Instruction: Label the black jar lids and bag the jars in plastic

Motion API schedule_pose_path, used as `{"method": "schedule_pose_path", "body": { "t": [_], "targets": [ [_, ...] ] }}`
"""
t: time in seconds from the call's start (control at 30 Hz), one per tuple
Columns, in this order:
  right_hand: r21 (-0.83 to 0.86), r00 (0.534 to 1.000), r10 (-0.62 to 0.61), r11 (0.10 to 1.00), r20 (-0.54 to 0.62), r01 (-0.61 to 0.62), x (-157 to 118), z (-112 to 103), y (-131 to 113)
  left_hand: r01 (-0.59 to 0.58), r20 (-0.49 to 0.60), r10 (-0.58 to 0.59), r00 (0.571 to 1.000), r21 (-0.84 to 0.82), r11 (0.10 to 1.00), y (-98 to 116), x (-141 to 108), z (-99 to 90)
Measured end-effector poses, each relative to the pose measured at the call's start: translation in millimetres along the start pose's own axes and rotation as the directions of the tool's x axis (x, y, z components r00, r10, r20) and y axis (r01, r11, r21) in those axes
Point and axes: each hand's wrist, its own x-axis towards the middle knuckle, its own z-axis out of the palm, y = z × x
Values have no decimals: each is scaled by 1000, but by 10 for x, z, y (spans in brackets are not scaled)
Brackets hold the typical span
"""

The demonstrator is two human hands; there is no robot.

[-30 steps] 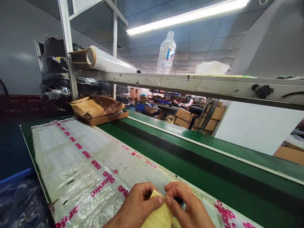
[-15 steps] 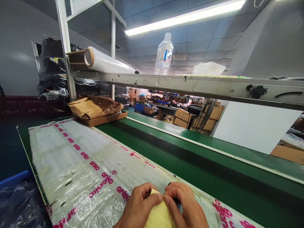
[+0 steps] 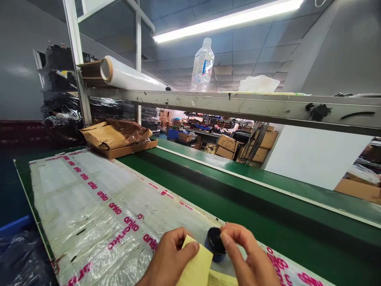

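Now | left hand [image 3: 171, 260] pinching yellow paper [image 3: 196, 270] at bottom centre of frame | right hand [image 3: 250, 258] fingers loosely curled on black cap [image 3: 215, 240], just right of paper, above bench [image 3: 268, 214]

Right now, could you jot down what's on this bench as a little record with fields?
Left hand: left hand pinches a yellow sheet by its top corner
Right hand: right hand grips a small black round jar with its fingertips
Surface: clear plastic film with pink lettering, spread flat on the green bench
Far end: brown paper packet in a shallow cardboard tray
Shelf above: water bottle, film roll, white bag
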Motion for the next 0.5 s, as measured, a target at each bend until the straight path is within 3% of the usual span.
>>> {"method": "schedule_pose_path", "body": {
  "t": [0.07,0.13,0.2,0.33,0.5],
  "targets": [
    [47,990,136,989,40,-138,69,-131,9,-74,-20,83,996,281,957,53,14,-76],
    [92,964,245,963,106,-255,108,-217,54,-163,-4,195,981,535,829,78,43,-150],
    [133,938,314,934,145,-332,108,-247,124,-209,31,250,968,653,728,76,76,-205],
    [235,921,378,890,96,-390,62,-227,250,-258,95,263,960,659,707,81,128,-213],
    [275,896,439,856,65,-439,27,-239,294,-431,338,283,898,534,727,220,240,-29]
  ]
}}
